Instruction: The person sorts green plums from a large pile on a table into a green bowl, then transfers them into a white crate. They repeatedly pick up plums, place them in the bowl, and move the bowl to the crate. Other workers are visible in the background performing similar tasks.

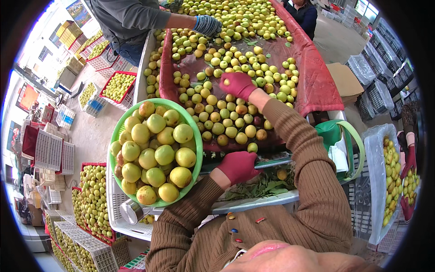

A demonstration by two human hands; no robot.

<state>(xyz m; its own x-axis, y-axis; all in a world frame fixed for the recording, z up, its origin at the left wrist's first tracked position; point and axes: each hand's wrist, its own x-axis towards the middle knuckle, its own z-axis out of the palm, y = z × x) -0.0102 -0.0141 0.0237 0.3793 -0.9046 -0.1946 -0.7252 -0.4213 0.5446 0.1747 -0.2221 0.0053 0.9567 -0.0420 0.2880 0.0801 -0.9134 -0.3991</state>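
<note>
Yellow-green, jujube-like fruits [237, 109] lie over a sorting table lined with dark red sheeting. Above them my right hand [237, 85], in a dark red glove, is closed with one small fruit showing at its fingers. My left hand [239, 167], gloved alike, curls at the table's near edge; its fingertips and anything within them are hidden. One fruit [252, 147] lies just beyond its knuckles. To the left of that hand, a light green plastic basket [198, 149] is heaped with the same fruits.
A worker's striped glove [207, 26] reaches over the far fruits; another person [302, 17] stands beyond. Below the table edge, a white crate [136, 229] holds leaves. A green bag [331, 136] sits at right, near a plastic-lined fruit crate [373, 159]. A metal lid [131, 211] is beside the basket.
</note>
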